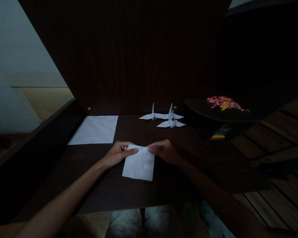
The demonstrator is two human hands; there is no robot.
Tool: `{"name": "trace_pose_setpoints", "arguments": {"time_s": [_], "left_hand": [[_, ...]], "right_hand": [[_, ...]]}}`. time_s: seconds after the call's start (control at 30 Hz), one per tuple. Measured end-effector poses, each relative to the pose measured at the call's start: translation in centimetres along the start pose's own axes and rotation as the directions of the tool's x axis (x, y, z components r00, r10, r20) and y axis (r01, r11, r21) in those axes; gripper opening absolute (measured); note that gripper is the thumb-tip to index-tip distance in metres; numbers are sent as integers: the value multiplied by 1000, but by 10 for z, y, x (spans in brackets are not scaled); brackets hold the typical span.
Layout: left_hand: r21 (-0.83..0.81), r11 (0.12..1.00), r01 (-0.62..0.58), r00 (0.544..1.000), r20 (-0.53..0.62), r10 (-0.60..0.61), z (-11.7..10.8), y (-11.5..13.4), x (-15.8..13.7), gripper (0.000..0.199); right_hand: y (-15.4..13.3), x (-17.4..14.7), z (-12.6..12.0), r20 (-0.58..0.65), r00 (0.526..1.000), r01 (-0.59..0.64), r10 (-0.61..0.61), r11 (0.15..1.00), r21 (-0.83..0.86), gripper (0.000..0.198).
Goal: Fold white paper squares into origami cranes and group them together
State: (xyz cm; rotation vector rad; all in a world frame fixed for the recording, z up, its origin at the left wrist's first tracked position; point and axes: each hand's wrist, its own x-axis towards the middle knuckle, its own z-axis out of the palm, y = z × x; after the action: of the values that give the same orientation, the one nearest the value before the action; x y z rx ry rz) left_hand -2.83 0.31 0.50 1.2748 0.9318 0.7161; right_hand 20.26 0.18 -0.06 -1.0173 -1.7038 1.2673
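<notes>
Landmark: the small white sheet [138, 165], held over the counter [101, 195]; whether it touched the wood, you couldn't tell from here. Progress, as judged: what looked like three folded white birds [173, 123] stood finished, close together, beyond the sheet and to its right. The sheet itself showed just a flat four-sided outline, so most of its shaping seemed left; single or doubled, unclear. Beyond it to the left lay a larger sheet [94, 130], flat, faintly creased, unshaped. Grip: your left hand [118, 153] pinched the sheet's far left corner, thumb on top, no visible gap; your right hand [164, 151] pinched its far right corner likewise.
</notes>
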Motion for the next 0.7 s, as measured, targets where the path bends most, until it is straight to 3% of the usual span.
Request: {"name": "trace_pose_setpoints", "arguments": {"time_s": [0.2, 0.3, 0.43, 0.6, 0.7], "left_hand": [[-55, 995, -79, 989, -132, 71, 0, 1, 2, 27], [-109, 986, -122, 976, -193, 99, 0, 1, 4, 28], [-155, 980, -125, 975, -203, 93, 2, 0, 5, 34], [-186, 978, -98, 991, -103, 80, 6, 0, 4, 78], [-171, 961, -218, 970, -143, 194, 7, -3, 5, 95]], "right_hand": [[1, 5, 0, -44, 987, -147, 157, 972, 182, 50], [2, 7, 0, -30, 977, -199, 212, 949, 243, 39], [3, 8, 1, -84, 977, -172, 194, 961, 214, 29], [4, 10, -2, -226, 954, -146, 198, 962, 229, 29], [3, 11, -3, -224, 950, -149, 216, 948, 283, 28]]}}
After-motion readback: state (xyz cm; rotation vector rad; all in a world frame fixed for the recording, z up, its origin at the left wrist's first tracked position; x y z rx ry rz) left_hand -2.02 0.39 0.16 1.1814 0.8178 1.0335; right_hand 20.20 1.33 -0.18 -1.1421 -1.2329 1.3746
